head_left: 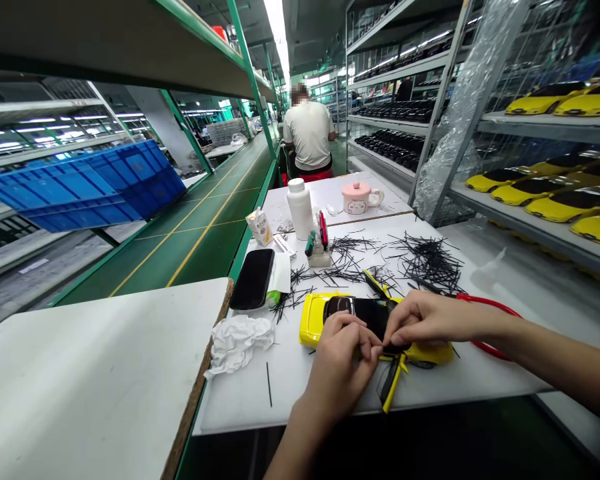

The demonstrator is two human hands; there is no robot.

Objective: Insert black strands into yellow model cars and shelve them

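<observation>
A yellow model car (312,319) with a black roof lies across the white work surface, a yellow door (391,387) swung out on its near side and another door (377,283) on its far side. My left hand (344,357) is closed over the near side of the car, thumb and fingers pinched by the roof edge. From the right, my right hand (420,321) reaches over the car, its fingertips pinched together and meeting the left ones. Whatever sits between the fingertips is too small to make out. Thin black strips (433,261) lie heaped beyond the car.
Left of the car are crumpled tissue (243,339) and a black phone (253,279). Behind stand a white bottle (300,208), a tool holder (319,257) and a pink-lidded mug (357,199). Red-handled pliers (490,303) lie under my right forearm. A green conveyor (200,227) runs left; a person (309,133) sits ahead.
</observation>
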